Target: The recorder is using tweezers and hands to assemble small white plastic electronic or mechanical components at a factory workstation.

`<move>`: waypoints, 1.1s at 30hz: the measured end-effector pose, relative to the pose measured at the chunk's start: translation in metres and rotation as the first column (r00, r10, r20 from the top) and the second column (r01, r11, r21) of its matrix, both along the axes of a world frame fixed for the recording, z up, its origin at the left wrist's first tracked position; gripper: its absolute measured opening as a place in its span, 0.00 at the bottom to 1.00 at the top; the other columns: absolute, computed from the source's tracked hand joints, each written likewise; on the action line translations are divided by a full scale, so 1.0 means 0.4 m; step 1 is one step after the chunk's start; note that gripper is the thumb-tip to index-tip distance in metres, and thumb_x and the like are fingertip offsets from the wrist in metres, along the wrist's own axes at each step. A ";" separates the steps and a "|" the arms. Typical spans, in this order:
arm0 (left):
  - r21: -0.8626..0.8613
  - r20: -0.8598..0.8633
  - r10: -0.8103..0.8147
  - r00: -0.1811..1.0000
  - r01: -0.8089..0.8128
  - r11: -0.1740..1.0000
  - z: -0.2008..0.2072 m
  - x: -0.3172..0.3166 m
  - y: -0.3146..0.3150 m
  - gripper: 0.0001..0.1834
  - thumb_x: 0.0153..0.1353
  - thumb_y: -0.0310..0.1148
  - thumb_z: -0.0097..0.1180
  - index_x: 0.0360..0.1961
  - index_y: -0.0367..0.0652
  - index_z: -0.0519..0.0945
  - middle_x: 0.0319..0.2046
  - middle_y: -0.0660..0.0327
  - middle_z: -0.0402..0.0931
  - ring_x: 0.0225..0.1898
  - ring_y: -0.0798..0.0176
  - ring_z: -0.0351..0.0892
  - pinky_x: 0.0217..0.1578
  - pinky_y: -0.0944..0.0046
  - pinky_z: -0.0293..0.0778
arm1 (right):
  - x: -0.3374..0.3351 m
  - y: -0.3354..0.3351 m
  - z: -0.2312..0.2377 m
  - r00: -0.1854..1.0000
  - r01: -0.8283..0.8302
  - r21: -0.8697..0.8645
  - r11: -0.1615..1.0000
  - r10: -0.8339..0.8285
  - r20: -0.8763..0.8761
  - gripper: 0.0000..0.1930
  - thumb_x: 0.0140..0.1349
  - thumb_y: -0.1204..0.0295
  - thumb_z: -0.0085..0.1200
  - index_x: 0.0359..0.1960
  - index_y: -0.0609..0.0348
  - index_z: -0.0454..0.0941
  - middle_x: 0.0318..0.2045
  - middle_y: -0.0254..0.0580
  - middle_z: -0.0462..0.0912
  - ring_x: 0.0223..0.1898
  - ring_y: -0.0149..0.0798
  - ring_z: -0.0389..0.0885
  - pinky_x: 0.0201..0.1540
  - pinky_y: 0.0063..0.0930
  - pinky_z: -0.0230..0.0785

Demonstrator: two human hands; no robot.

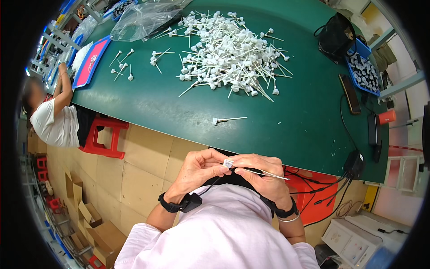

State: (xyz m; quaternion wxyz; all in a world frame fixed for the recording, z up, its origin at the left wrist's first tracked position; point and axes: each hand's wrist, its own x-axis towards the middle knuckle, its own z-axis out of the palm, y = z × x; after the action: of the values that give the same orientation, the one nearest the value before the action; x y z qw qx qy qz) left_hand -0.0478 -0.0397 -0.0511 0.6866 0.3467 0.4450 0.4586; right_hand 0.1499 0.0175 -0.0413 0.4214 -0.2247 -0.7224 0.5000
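Close to my body, just off the table's near edge, both hands meet at a small white plastic part (228, 164). My left hand (195, 169) pinches its blocky head between thumb and fingertips. My right hand (264, 172) is closed beside the head, and a thin white stem (275, 176) sticks out to the right from under its fingers. Where the stem joins the head is hidden by my fingers. On the green table (170, 107) ahead lies one similar stemmed part (228, 119). A large heap of such white parts (233, 54) covers the far middle.
A few loose parts (130, 77) lie left of the heap, near a clear plastic bag (143, 20). Blue-rimmed trays stand at both sides, with a black bag (336, 38) and phone (349, 93) at right. A person (56, 116) works at the left beside a red stool (105, 139). Cables (320, 190) hang at lower right.
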 end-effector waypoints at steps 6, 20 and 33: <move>0.001 0.000 -0.003 1.000 0.003 1.000 0.005 0.002 0.004 0.10 0.60 0.21 0.58 0.43 0.28 0.77 0.36 0.51 0.81 0.39 0.62 0.83 0.40 0.67 0.81 | -0.002 0.000 -0.002 0.999 0.024 0.099 0.995 -0.027 0.026 0.11 0.51 0.84 0.63 0.38 0.64 0.81 0.37 0.44 0.85 0.37 0.40 0.86 0.38 0.27 0.79; -0.001 -0.012 -0.013 1.000 0.013 1.000 -0.010 0.001 -0.004 0.12 0.61 0.23 0.59 0.44 0.28 0.76 0.39 0.53 0.81 0.40 0.64 0.83 0.42 0.68 0.79 | -0.002 -0.003 0.001 0.998 0.039 0.070 0.997 -0.042 0.051 0.10 0.52 0.83 0.62 0.38 0.65 0.81 0.36 0.45 0.85 0.35 0.41 0.86 0.36 0.26 0.79; -0.012 0.015 0.052 0.999 -0.052 0.999 -0.008 0.001 -0.007 0.10 0.62 0.23 0.57 0.44 0.30 0.76 0.40 0.54 0.80 0.40 0.64 0.83 0.40 0.70 0.79 | -0.022 0.005 0.008 0.998 0.047 0.039 0.998 -0.048 0.032 0.10 0.52 0.83 0.62 0.38 0.65 0.81 0.36 0.47 0.85 0.36 0.41 0.86 0.36 0.27 0.78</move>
State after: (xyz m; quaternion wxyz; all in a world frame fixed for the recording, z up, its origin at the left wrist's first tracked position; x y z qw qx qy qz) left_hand -0.0475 -0.0425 -0.0544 0.6798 0.3275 0.4515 0.4761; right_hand 0.1413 0.0196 -0.0380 0.4255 -0.2418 -0.7331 0.4724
